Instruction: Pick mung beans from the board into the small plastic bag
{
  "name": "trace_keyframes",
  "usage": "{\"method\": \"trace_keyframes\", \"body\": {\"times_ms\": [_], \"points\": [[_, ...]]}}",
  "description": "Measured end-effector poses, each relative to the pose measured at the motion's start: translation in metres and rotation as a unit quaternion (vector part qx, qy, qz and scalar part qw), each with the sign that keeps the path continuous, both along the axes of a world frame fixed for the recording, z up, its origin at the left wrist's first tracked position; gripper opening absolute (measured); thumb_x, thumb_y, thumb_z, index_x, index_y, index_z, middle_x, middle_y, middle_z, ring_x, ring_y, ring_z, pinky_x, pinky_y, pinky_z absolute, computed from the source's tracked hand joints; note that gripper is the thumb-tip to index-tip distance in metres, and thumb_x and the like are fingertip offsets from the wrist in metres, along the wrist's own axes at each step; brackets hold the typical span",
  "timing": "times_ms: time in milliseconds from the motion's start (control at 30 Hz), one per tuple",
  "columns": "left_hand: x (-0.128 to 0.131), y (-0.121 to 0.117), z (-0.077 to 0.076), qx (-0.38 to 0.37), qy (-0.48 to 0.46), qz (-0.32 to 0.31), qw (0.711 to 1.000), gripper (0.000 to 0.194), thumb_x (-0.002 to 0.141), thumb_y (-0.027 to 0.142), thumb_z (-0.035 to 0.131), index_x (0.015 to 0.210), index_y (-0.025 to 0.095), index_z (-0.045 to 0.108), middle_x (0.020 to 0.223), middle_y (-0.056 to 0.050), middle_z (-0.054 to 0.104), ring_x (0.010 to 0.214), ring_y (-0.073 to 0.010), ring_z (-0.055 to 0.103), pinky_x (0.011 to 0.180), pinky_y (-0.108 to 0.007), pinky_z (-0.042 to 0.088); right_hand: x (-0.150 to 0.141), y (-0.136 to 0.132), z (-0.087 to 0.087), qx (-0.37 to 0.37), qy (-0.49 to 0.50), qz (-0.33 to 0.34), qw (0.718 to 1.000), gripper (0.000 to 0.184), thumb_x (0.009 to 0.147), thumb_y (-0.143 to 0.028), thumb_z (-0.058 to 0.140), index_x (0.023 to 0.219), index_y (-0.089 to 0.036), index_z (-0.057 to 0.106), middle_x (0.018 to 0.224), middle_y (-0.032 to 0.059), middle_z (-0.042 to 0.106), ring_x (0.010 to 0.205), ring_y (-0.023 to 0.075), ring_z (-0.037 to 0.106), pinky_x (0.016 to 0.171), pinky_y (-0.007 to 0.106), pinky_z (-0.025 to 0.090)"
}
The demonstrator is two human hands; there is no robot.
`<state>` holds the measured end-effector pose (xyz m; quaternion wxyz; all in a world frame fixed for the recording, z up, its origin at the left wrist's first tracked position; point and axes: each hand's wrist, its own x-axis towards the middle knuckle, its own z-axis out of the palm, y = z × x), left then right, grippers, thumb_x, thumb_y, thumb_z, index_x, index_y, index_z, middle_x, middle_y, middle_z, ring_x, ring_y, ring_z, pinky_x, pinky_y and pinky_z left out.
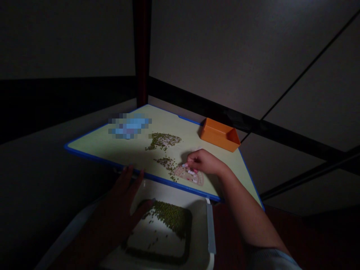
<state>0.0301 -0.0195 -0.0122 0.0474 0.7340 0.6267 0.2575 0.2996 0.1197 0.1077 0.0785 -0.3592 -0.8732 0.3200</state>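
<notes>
A translucent protractor (189,175) with a pink scale and small printed pictures rests near the front edge of a pale tabletop (213,150). My right hand (206,162) is closed in a pinch on its upper edge. Left of the protractor lies a loose scatter of small green beans (168,163), with a larger patch of beans (164,140) behind it. My left hand (125,191) is at the blue front edge, its fingers spread and the fingertips at the rim. Its thumb stretches out over a white bin (201,225) holding more green beans (168,213).
An orange rectangular tray (219,135) stands at the back right of the tabletop. A blurred blue item (129,127) lies at the back left. Behind the table are pale panels (197,56) and a dark red post (142,52). The light is dim.
</notes>
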Motion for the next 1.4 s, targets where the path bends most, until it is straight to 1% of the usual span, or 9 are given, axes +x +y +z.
{"method": "trace_keyframes", "body": {"times_ms": [67,167,333,500,733,900,1000,1200,1400], "points": [[-0.0001,-0.0005,-0.0018,0.010,0.000,0.004,1.000,0.079,0.084,0.065,0.040,0.148,0.020,0.031,0.165,-0.013,0.008,0.149,-0.0356,0.013,0.116,-0.053,0.026,-0.0017,-0.0014,0.0001,-0.007,0.000,0.007,1.000,0.025,0.088,-0.022,0.056,0.065,-0.015,0.056,0.055,-0.0027,0.056,0.052,0.0087,0.048,0.056,0.022,0.035],[0.0001,-0.0013,-0.0020,0.002,-0.002,0.002,1.000,0.078,0.085,0.064,0.040,0.149,0.022,0.029,0.165,-0.011,0.008,0.150,-0.0343,0.012,0.116,-0.053,0.026,-0.0019,-0.0026,0.0010,-0.025,0.004,0.013,1.000,0.025,0.088,-0.023,0.056,0.065,-0.016,0.055,0.054,-0.0029,0.056,0.051,0.0089,0.048,0.055,0.022,0.036],[0.0004,-0.0014,-0.0002,-0.002,-0.004,0.007,1.000,0.079,0.084,0.066,0.040,0.150,0.024,0.027,0.165,-0.009,0.006,0.150,-0.0336,0.012,0.116,-0.053,0.027,0.0029,-0.0010,0.0027,-0.051,-0.003,0.001,0.999,0.020,0.087,-0.020,0.057,0.067,-0.016,0.057,0.054,-0.0033,0.057,0.051,0.0091,0.050,0.055,0.023,0.038],[-0.0006,-0.0005,0.0000,-0.012,0.002,-0.001,1.000,0.081,0.083,0.067,0.041,0.148,0.020,0.031,0.165,-0.012,0.008,0.150,-0.0348,0.011,0.116,-0.053,0.026,0.0048,0.0002,0.0026,-0.087,-0.011,0.009,0.996,0.021,0.086,-0.024,0.059,0.067,-0.016,0.058,0.054,-0.0036,0.057,0.051,0.0088,0.051,0.057,0.023,0.040],[-0.0002,-0.0004,0.0006,0.001,0.007,-0.001,1.000,0.081,0.084,0.067,0.039,0.148,0.018,0.032,0.164,-0.016,0.010,0.149,-0.0359,0.012,0.116,-0.055,0.027,0.0014,-0.0002,0.0009,-0.061,-0.012,0.022,0.998,0.021,0.086,-0.025,0.060,0.068,-0.016,0.058,0.054,-0.0042,0.057,0.052,0.0085,0.050,0.057,0.023,0.038],[0.0000,0.0000,-0.0001,0.003,-0.002,-0.002,1.000,0.081,0.084,0.068,0.040,0.148,0.020,0.031,0.164,-0.014,0.008,0.150,-0.0350,0.011,0.116,-0.054,0.027,0.0023,-0.0006,0.0019,-0.045,-0.012,0.009,0.999,0.019,0.086,-0.019,0.057,0.067,-0.015,0.058,0.055,-0.0035,0.058,0.052,0.0088,0.051,0.057,0.023,0.037],[0.0001,0.0004,-0.0009,0.005,0.001,0.000,1.000,0.080,0.084,0.067,0.040,0.148,0.020,0.032,0.164,-0.013,0.010,0.150,-0.0339,0.012,0.116,-0.054,0.027,0.0030,-0.0011,0.0032,-0.052,-0.007,0.007,0.999,0.019,0.086,-0.018,0.056,0.068,-0.015,0.058,0.055,-0.0033,0.058,0.052,0.0089,0.051,0.057,0.022,0.037],[0.0008,0.0007,0.0019,-0.008,0.004,-0.001,1.000,0.081,0.083,0.067,0.040,0.148,0.018,0.032,0.164,-0.015,0.010,0.150,-0.0338,0.010,0.116,-0.055,0.026,0.0007,-0.0011,0.0015,-0.069,0.007,0.018,0.997,0.022,0.087,-0.025,0.058,0.067,-0.015,0.059,0.055,-0.0034,0.058,0.051,0.0088,0.050,0.056,0.022,0.037],[0.0005,0.0008,-0.0001,-0.003,-0.002,-0.003,1.000,0.081,0.084,0.066,0.040,0.149,0.019,0.029,0.164,-0.016,0.008,0.150,-0.0343,0.010,0.115,-0.055,0.027,0.0023,0.0012,-0.0009,-0.053,-0.005,-0.001,0.999,0.021,0.088,-0.020,0.057,0.068,-0.015,0.058,0.054,-0.0035,0.058,0.051,0.0083,0.050,0.056,0.021,0.037]]}}
